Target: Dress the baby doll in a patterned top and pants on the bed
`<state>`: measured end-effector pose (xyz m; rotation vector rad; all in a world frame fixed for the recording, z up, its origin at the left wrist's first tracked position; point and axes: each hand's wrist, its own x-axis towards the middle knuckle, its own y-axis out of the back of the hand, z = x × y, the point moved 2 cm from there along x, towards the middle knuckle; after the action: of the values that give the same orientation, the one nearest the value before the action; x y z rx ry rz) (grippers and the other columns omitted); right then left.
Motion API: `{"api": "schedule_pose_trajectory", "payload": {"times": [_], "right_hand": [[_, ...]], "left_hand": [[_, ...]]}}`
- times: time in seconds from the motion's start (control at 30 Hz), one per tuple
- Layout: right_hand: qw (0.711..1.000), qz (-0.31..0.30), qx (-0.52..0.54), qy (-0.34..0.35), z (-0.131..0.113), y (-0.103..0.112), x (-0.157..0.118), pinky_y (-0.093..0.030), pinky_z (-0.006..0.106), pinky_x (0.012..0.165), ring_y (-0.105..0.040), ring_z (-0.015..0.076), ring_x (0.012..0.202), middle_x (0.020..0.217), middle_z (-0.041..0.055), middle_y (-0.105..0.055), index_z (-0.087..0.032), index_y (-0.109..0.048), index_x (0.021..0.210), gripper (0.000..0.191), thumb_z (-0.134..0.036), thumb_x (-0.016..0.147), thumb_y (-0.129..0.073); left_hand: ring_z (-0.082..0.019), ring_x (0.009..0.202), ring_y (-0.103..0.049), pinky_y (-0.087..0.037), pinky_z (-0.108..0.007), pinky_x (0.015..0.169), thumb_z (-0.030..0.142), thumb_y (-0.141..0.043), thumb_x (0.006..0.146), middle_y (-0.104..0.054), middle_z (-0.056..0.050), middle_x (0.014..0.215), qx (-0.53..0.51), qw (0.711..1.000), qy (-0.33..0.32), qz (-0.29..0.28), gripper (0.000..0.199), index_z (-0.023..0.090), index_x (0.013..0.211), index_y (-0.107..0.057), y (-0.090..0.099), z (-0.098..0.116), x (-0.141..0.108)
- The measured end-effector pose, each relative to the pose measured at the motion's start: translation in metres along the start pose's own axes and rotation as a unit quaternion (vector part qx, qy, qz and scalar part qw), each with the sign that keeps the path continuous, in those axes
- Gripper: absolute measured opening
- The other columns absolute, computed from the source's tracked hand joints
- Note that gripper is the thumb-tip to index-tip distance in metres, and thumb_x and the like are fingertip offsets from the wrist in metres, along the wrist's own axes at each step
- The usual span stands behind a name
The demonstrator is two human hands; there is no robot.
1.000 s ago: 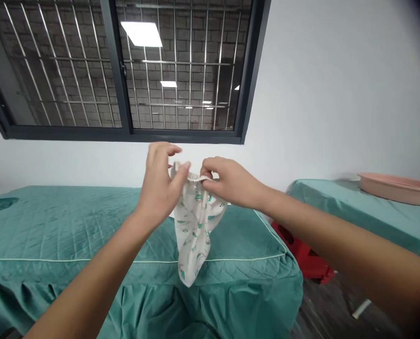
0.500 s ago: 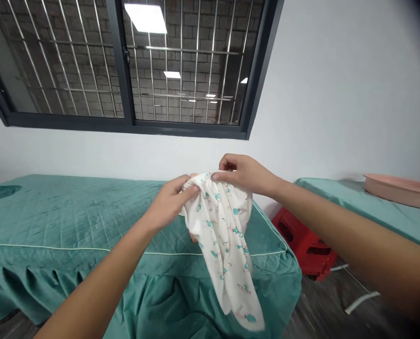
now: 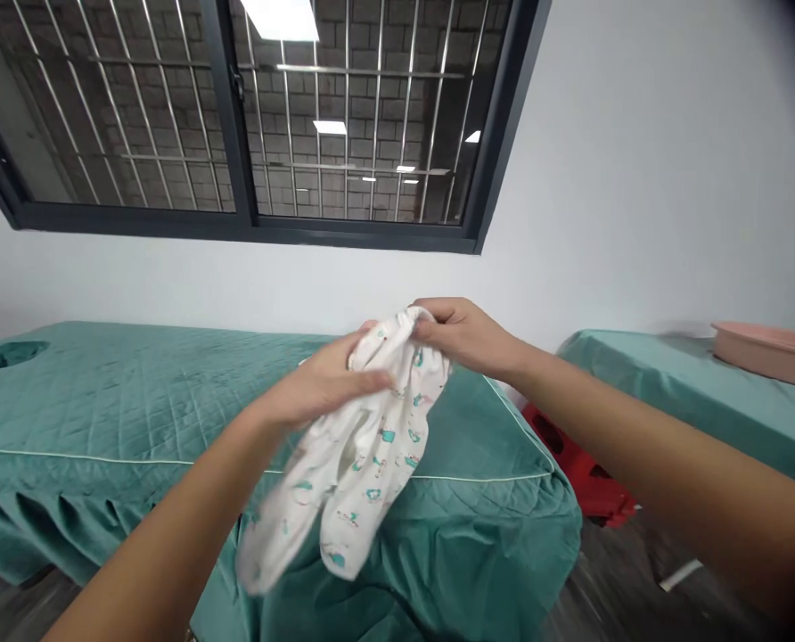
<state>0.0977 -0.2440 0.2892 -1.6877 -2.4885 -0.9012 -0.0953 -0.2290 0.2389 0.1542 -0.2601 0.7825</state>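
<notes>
White baby pants (image 3: 385,437) with a small green and pink print hang from both my hands over the edge of the green bed. Their two legs dangle apart, the left one smeared by motion. My right hand (image 3: 461,334) pinches the gathered waistband at the upper right. Around the left side of the waist, my left hand (image 3: 334,379) grips the cloth, its thumb lying across the front and its other fingers mostly hidden behind.
A quilted green cover with a frilled skirt drapes the bed (image 3: 136,392), which has a face hole at far left. To the right, a pink basin (image 3: 772,352) stands on a green-covered table (image 3: 665,370). A red plastic stool (image 3: 581,473) sits between them. Behind is a barred window (image 3: 350,116).
The pants have swung to the left, and their legs have spread apart. My right hand has gathered the waistband to a bunch; my left thumb has shifted lower across the cloth.
</notes>
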Motion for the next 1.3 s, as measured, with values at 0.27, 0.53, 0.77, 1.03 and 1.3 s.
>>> {"api": "schedule_pose_trajectory", "payload": {"times": [0.27, 0.53, 0.77, 1.03, 1.3], "right_hand": [[0.991, -0.087, 0.074, -0.071, 0.03, -0.006, -0.002, -0.048, 0.025, 0.068, -0.061, 0.0133, 0.077, 0.09, 0.0034, -0.068, -0.016, -0.07, 0.093, 0.035, -0.049, 0.08, -0.072], [0.972, -0.208, -0.008, -0.111, 0.021, -0.021, -0.012, -0.051, 0.029, 0.08, -0.065, 0.017, 0.089, 0.095, 0.0042, -0.072, -0.016, -0.073, 0.095, 0.035, -0.045, 0.076, -0.076], [0.984, -0.051, 0.132, -0.107, -0.001, -0.009, -0.017, -0.051, 0.026, 0.068, -0.064, 0.0131, 0.071, 0.083, 0.0025, -0.071, -0.015, -0.071, 0.089, 0.025, -0.038, 0.079, -0.074], [0.969, -0.231, 0.003, -0.085, -0.017, -0.022, -0.029, -0.051, 0.028, 0.081, -0.064, 0.0179, 0.092, 0.099, 0.0041, -0.072, -0.016, -0.072, 0.098, 0.036, -0.037, 0.069, -0.082], [0.989, -0.103, 0.051, -0.098, 0.001, -0.022, -0.021, -0.054, 0.03, 0.082, -0.067, 0.0177, 0.09, 0.098, 0.005, -0.074, -0.016, -0.073, 0.101, 0.035, -0.043, 0.079, -0.075]], "left_hand": [[-0.024, 0.091, -0.066, -0.051, -0.032, 0.077, 0.042, -0.073, 0.077, -0.071, -0.01, 0.102, -0.021, 0.997, 0.051, 0.05, 0.044, 0.016, 0.112, -0.067, 0.011, -0.02, 0.005], [-0.022, 0.084, -0.067, -0.052, -0.03, 0.072, 0.043, -0.073, 0.077, -0.07, -0.007, 0.093, -0.083, 0.993, 0.067, 0.046, 0.04, 0.016, 0.106, -0.066, -0.004, -0.022, 0.003], [-0.024, 0.1, -0.064, -0.053, -0.033, 0.085, 0.033, -0.085, 0.067, -0.07, -0.006, 0.103, 0.011, 0.979, 0.078, -0.188, 0.05, 0.019, 0.112, -0.067, -0.022, -0.007, -0.011], [-0.022, 0.098, -0.065, -0.051, -0.033, 0.088, 0.03, -0.081, 0.072, -0.072, -0.006, 0.102, -0.047, 0.995, 0.042, -0.074, 0.036, 0.017, 0.104, -0.069, -0.009, -0.01, -0.01], [-0.023, 0.082, -0.069, -0.054, -0.031, 0.075, 0.046, -0.078, 0.073, -0.072, -0.01, 0.092, -0.171, 0.982, 0.049, -0.058, 0.05, 0.014, 0.11, -0.067, -0.008, -0.025, -0.006]]}}
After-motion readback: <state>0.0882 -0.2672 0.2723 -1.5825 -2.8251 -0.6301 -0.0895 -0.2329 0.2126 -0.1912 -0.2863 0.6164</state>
